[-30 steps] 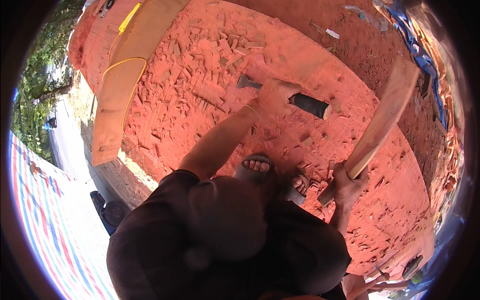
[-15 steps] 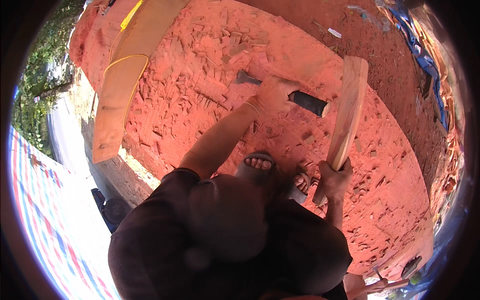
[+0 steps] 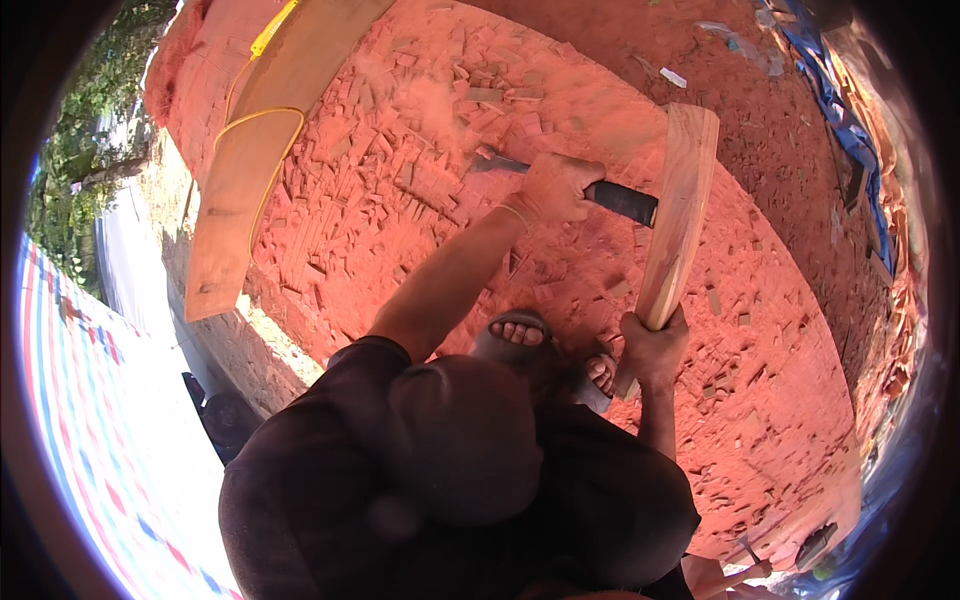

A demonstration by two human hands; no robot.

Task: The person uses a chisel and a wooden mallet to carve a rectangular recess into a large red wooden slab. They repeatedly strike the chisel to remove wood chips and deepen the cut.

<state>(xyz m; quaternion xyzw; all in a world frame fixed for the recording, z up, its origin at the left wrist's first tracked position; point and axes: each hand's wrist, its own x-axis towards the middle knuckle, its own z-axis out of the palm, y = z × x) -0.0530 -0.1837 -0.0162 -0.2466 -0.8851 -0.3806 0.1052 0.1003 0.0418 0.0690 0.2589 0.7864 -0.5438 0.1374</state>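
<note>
One wooden mallet (image 3: 684, 200) swung left toward one chisel (image 3: 622, 201); left hand (image 3: 560, 188) grips chisel, right hand (image 3: 654, 346) mallet.

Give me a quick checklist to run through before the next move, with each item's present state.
1. Left hand closed around the chisel: ok.
2. Right hand closed around the wooden mallet: ok.
3. Blade edge seated in the red wood: cannot tell.
4. Wooden mallet touching the chisel's end: cannot tell; they meet in view, depth unclear.
5. Red wood free of chips: not ok; many lie scattered.
6. Toes covered: not ok; bare.
</note>
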